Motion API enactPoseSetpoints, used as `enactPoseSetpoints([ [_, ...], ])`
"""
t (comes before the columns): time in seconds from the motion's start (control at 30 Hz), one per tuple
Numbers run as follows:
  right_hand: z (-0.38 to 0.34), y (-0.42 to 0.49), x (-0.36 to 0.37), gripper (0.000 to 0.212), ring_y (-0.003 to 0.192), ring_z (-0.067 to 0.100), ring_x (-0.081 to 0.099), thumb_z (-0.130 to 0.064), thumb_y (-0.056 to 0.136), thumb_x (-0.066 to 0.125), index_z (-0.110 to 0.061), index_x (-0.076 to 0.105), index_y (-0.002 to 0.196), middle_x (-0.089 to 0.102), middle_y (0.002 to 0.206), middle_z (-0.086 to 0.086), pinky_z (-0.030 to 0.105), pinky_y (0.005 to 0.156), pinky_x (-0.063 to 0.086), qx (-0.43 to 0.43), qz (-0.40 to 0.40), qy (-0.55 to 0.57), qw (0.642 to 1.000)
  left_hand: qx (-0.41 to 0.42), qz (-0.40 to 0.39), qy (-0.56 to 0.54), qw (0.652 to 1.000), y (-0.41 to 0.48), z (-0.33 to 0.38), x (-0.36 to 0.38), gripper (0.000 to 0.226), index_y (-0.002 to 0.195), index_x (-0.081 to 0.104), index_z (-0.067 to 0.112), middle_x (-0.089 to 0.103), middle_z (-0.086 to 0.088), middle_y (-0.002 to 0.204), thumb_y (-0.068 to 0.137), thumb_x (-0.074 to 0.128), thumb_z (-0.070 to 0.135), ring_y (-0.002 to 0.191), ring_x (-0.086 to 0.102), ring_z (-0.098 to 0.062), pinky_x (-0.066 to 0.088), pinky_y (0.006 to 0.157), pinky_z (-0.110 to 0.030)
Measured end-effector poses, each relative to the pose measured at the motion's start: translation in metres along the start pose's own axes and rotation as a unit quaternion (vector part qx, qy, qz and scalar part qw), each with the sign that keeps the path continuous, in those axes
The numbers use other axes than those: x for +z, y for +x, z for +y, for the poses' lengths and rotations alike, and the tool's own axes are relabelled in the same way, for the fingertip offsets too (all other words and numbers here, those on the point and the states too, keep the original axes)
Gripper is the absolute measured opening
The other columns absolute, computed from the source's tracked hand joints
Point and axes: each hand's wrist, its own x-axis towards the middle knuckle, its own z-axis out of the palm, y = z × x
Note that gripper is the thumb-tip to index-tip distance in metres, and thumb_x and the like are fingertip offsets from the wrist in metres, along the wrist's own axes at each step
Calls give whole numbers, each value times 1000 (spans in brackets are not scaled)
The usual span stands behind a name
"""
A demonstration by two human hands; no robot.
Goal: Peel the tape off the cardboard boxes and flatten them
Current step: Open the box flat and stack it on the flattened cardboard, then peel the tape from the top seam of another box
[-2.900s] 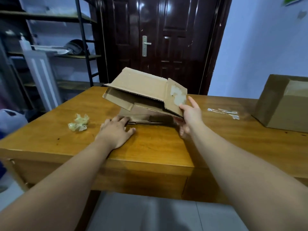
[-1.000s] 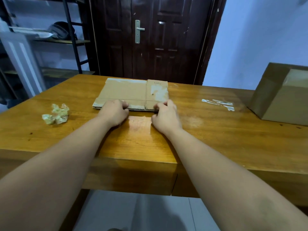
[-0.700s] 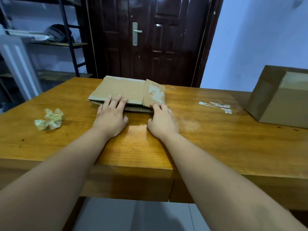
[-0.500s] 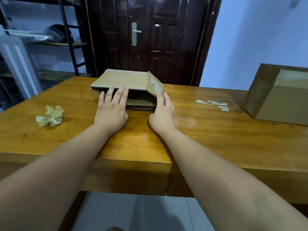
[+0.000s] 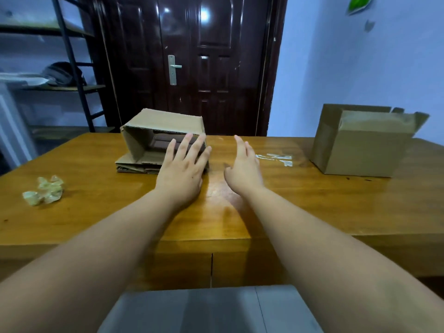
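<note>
As the cardboard box (image 5: 165, 124) is gaping unflattened, the left hand (image 5: 183, 168) is spreading straight fingers at its mouth (perhaps touching), likely to press. The right hand (image 5: 242, 165) is hovering relaxed, empty.

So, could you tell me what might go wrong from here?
1. The box stands open on flattened cardboard; neither the left hand nor the right hand grips it, so it may slide when pressed.
2. The tape strip lying on the table could stick to a passing arm.

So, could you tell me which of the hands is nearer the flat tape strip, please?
Right. The right hand is just left of the tape strip; the left hand is farther left, at the box.
</note>
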Motion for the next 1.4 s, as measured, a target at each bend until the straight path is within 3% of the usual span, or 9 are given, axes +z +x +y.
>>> enactPoseSetpoints([
  [0.4, 81, 6, -87, 77, 148, 33, 8, -12, 93, 55, -29, 13, 155, 3, 163, 6, 46, 116, 25, 105, 28, -113, 988, 19, -66, -175, 982, 64, 123, -9, 58, 150, 24, 27, 9, -4, 161, 97, 46, 33, 148, 4, -28, 12, 118, -47],
  [0.57, 108, 26, -138, 75, 147, 36, 6, -17, 94, 55, -28, 11, 154, 4, 163, 6, 50, 117, 21, 111, 84, -197, 970, 32, -17, 4, 999, 94, 123, -11, 55, 147, 29, 25, 11, -8, 160, 97, 40, 44, 146, 1, -38, 0, 115, -57],
  [0.7, 121, 45, -169, 77, 148, 38, 2, -14, 93, 53, -27, 9, 154, 3, 163, 9, 50, 119, 13, 111, 133, -263, 949, -85, -21, 63, 994, 119, 84, -19, 68, 150, 23, 23, 18, -17, 158, 94, 31, 60, 143, 12, -47, 4, 112, -63],
  [0.9, 119, 68, -167, 83, 147, 39, -14, -3, 89, 49, -30, 6, 154, -17, 161, 13, 55, 116, -6, 87, 161, -353, 917, -156, -180, 110, 965, 123, 58, -9, 86, 134, 51, 19, 37, -18, 149, 84, 10, 76, 136, 29, -48, 22, 107, -66],
  [1.03, 116, 80, -176, 83, 146, 38, -18, -1, 91, 44, -29, -1, 155, -21, 160, 13, 56, 115, -8, 92, 172, -370, 908, -278, -299, 14, 913, 128, 47, 7, 91, 149, 27, 19, 22, -22, 155, 83, 17, 80, 138, 22, -49, 17, 111, -64],
  [1.17, 121, 87, -182, 81, 147, 36, -18, -3, 95, 41, -26, -8, 154, -16, 161, 11, 57, 116, -7, 107, 166, -380, 904, -308, -383, -61, 869, 119, 44, 44, 102, 151, 22, 20, 33, -19, 151, 73, 19, 86, 136, 31, -43, 25, 110, -58],
  [1.27, 127, 88, -181, 85, 146, 37, -19, -2, 92, 43, -24, -12, 154, -14, 162, 9, 59, 114, -8, 118, 148, -384, 904, -304, -397, -53, 864, 112, 48, 62, 98, 146, 30, 22, 41, -19, 144, 71, 25, 86, 131, 35, -43, 31, 106, -57],
  [1.4, 131, 86, -181, 96, 146, 39, -17, 0, 87, 52, -22, -13, 154, -13, 163, 8, 60, 114, -7, 128, 132, -389, 903, -247, -382, 43, 889, 114, 62, 33, 76, 134, 48, 17, 53, -11, 133, 89, 24, 72, 122, 46, -32, 32, 102, -43],
])
